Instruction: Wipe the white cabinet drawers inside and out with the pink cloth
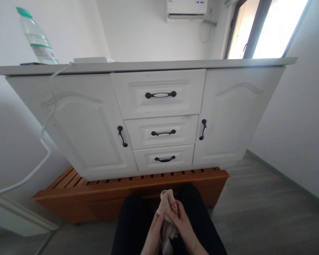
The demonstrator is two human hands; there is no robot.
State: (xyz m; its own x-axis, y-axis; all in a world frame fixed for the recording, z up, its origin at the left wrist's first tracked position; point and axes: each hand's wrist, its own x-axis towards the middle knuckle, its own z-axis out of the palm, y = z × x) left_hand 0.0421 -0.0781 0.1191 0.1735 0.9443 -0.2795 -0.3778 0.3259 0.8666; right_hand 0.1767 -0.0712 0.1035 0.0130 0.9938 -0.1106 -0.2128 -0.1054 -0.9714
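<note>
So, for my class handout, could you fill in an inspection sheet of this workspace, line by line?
Surface: white cabinet top, seen nearly edge-on.
Job's things: pale cloth with a red mark, bunched.
Clutter: green-capped bottle and flat white object on the white cabinet top.
Grippers: bare left hand and right hand both hold the pale cloth.
Cables: white cable drapes down at picture left.
Surroundings: slatted wooden bench below; air conditioner and window beyond.

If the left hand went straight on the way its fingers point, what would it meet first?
The cloth, which the left hand is touching. Beyond it, the wooden base looks next in line, though depth is unclear from this one view.
</note>
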